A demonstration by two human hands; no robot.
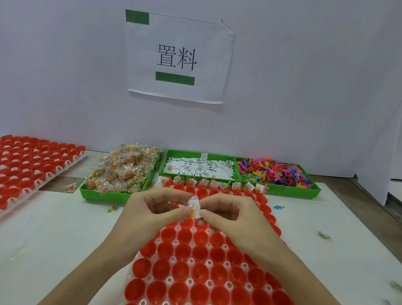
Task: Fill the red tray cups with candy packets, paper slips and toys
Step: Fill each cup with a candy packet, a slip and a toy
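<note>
Red tray (202, 280) cut by bottom edge, partly behind hands; slip print (194, 167) illegible; right-edge toys (395, 287) blurred.

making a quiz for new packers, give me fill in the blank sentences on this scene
1. Both hands, left hand and right hand, pinch a small white paper slip above the ____ plastic cup tray.
2. The green plastic bin of white paper slips sits ____ the other two bins.
3. Only the tray's ____ row holds items.

Missing: red; between; far

Over the red tray (203, 269) on the bench (63, 226), the left hand (150, 210) and right hand (229, 214) together pinch a paper slip (196, 207) with a candy packet (190, 213) against it.
</note>
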